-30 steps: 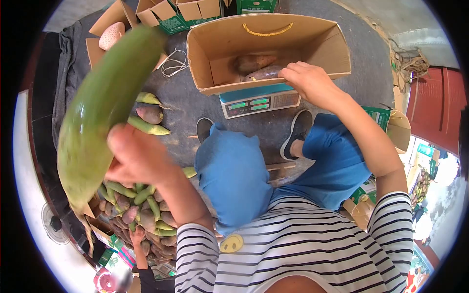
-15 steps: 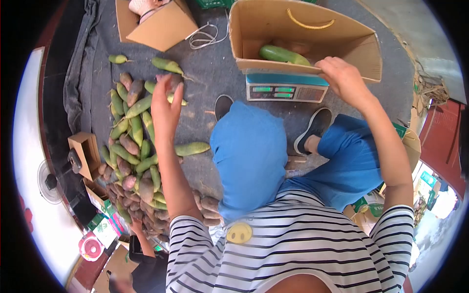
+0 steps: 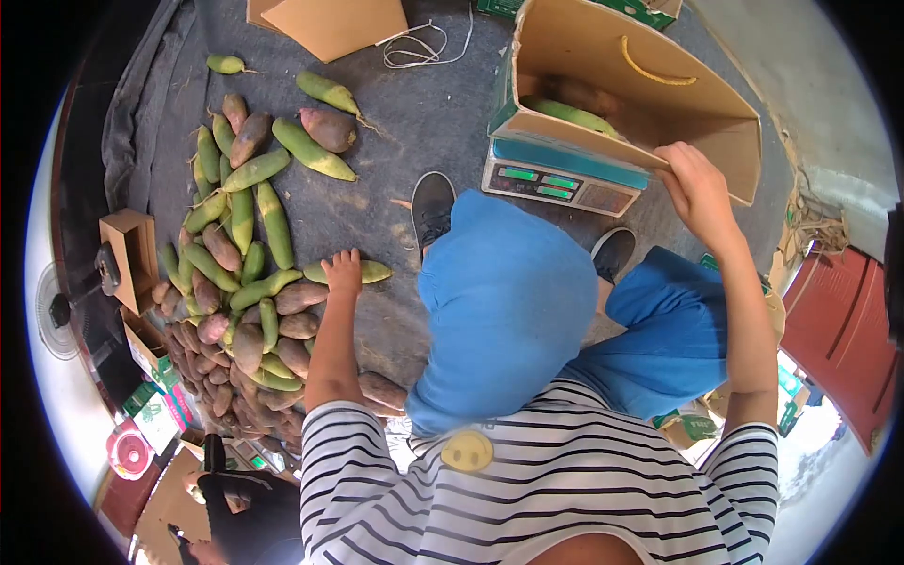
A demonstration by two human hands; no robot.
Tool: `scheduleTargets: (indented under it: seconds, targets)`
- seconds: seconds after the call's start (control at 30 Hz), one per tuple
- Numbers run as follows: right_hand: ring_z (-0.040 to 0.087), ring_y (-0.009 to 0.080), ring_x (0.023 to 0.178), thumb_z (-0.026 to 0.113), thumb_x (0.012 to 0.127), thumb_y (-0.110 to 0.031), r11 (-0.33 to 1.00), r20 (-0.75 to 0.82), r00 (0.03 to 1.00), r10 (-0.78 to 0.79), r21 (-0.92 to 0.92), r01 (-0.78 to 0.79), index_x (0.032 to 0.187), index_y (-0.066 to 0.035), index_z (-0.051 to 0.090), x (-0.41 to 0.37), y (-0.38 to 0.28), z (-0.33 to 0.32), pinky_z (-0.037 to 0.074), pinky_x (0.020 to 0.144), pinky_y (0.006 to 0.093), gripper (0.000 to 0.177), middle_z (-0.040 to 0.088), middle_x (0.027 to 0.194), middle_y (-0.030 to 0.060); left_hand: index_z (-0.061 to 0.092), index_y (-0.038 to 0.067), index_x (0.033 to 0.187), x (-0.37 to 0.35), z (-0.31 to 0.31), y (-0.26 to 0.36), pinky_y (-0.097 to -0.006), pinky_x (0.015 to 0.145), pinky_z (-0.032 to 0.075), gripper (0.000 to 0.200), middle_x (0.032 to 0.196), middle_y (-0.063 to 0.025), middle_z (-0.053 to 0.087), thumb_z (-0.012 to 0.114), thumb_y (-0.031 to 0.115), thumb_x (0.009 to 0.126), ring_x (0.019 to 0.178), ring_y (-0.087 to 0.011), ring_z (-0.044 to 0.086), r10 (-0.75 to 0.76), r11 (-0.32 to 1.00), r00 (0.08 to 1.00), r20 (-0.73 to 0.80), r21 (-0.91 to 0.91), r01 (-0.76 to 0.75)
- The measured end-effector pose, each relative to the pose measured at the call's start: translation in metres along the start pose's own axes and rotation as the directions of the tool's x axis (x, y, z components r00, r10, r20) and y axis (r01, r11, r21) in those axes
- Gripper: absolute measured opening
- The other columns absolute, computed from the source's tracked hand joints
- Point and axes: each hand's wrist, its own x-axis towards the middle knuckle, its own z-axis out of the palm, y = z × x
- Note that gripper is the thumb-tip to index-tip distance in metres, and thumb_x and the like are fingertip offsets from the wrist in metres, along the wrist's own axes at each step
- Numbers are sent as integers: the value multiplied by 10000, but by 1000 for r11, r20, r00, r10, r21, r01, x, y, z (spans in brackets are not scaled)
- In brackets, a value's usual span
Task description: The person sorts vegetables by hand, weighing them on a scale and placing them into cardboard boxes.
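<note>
Green radish (image 3: 375,272) under your left hand (image 3: 343,273), lying nine-to-three.
Its fingers point to twelve, their grip unclear; your right hand (image 3: 699,193) clasps the box (image 3: 720,155).

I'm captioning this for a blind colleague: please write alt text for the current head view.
A person's right hand grips the near edge of a cardboard box on a digital scale; the left hand is at a long green root beside a floor pile of green and reddish-brown roots. The box holds at least one green vegetable.
</note>
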Motion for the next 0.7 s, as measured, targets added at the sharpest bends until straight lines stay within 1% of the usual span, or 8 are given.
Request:
scheduleTargets:
  seconds: [0.03,0.23,0.33,0.37,0.43,0.53,0.6,0.7]
  targets:
    - [562,315,880,595,828,-60,1000,-2,1000,11,-3,-11,997,-56,540,1,0,0,460,726,413,178,556,885,114,485,143,1292,2,0,2,-535,1003,338,410,1287,-67,510,515,151,883,1241,-259,440,-8,1000,996,89,15,6]
    - [565,317,876,596,826,-58,1000,-6,1000,3,-12,-3,996,-51,540,2,0,-2,461,727,411,179,555,883,114,504,132,1192,-12,-8,8,-488,968,391,466,1165,-67,554,683,185,765,1147,-264,502,-42,993,998,48,-108,47]
    - [566,311,889,597,827,-62,1000,-9,1000,0,17,0,999,-57,539,1,1,-2,465,733,410,182,557,887,110,507,111,1198,-21,-25,13,-442,948,418,588,1181,-73,554,763,219,680,1164,-268,497,-198,899,970,-144,-421,121]
    - [566,308,894,598,824,-63,1000,-6,1000,-5,17,5,999,-61,539,1,2,-2,468,735,410,185,559,891,107,521,66,1181,-18,-20,11,-427,912,442,606,1154,-115,578,781,244,664,1105,-297,541,-259,837,920,-293,-544,62]
    - [567,303,905,600,818,-65,1000,-2,1000,-3,6,3,998,-68,540,0,3,-2,474,740,408,190,563,900,103,529,41,1158,-12,-39,10,-408,877,459,574,1107,-133,598,786,229,681,1017,-290,582,-428,578,837,-341,-816,-37]
    - [568,297,919,604,806,-66,1000,-38,999,-20,11,20,995,-76,538,-3,5,-1,481,739,409,200,570,913,94,516,-31,1137,-13,-108,18,-298,794,490,460,1044,-105,607,768,114,780,885,-171,598,-547,-22,773,-323,-917,-398]
    - [567,300,909,587,800,-52,1000,-32,999,1,24,0,992,-79,540,-5,5,-1,488,735,413,199,567,909,92,471,-48,1236,-32,-186,30,-294,885,461,468,1146,-105,571,701,40,838,1000,-172,562,-586,-140,658,-473,-741,-657]
    - [563,303,897,558,792,-36,1000,-19,1000,8,16,-7,991,-76,539,-7,8,2,495,734,414,204,555,897,94,442,-59,1298,-80,-301,47,-368,1008,408,502,1291,-156,520,664,62,864,1145,-236,528,-645,-139,491,-586,-542,-829]
